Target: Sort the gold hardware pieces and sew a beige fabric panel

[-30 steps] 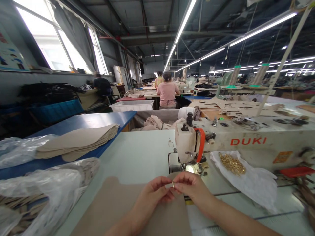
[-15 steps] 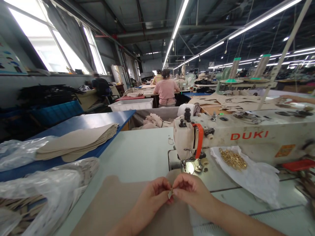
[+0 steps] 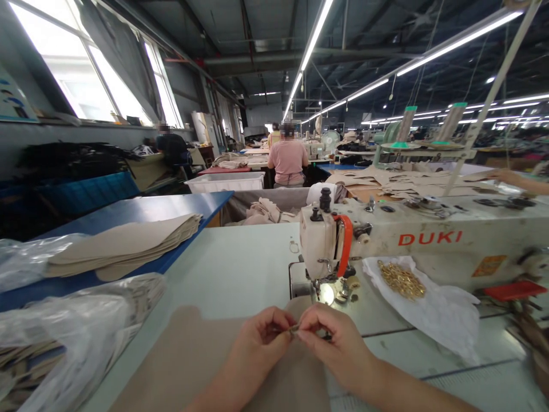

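Crinkling clear plastic [image 3: 92,332]: at the lower left, glossy with white glints, lying over narrow beige pieces.
Stacked panels [image 3: 124,243]: pale beige, layered unevenly, their edges curved, resting on the blue table [image 3: 208,200].
Large panel [image 3: 171,360]: taupe, matte, smooth and evenly coloured, flat on the pale green tabletop [image 3: 240,254]; its upper left corner swells into a rounded lobe, then the edge dips and runs nearly straight toward the hands. A rounded taupe end shows behind the fingers, close to the machine; whether it belongs to the same panel cannot be told. The lower part runs out of view.
Left hand [image 3: 263,343]: thumb and fingers closed in a pinch on the left end of the small piece.
Small piece [image 3: 294,329]: held between the two sets of fingertips, over the taupe fabric and in front of the machine; a narrow tan-brown sliver, mostly covered, its full shape too small to make out.
Right hand [image 3: 332,337]: thumb and index finger pinched together on the other end.
Sewing machine [image 3: 317,234]: off-white and scuffed, red "DUKI" lettering, an orange-red band, a bright lamp by the needle.
White sheet [image 3: 450,326]: thin, wrinkled, right of the needle, bearing heaped shiny gold fittings [image 3: 403,280].
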A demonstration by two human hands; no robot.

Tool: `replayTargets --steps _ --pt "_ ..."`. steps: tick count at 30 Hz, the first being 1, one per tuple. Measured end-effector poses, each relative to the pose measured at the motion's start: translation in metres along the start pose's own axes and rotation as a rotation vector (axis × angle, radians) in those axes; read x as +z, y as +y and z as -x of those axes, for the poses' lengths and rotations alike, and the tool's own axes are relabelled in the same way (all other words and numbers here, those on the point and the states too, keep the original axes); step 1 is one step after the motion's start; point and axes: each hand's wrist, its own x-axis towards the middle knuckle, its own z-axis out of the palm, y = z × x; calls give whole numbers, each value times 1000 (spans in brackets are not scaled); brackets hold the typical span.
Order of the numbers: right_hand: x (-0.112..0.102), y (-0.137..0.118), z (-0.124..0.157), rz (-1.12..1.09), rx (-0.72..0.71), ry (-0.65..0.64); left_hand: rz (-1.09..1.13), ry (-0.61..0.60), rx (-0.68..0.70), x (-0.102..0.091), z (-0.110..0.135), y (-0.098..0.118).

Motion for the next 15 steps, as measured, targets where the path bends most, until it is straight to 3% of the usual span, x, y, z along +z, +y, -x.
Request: replayTargets --steps 8,15 --pt "13 6 -2 61 69 172 191 69 -71 5 -6 -2" --pt "13 10 0 67 70 161 250 60 -125 5 -6 -8"
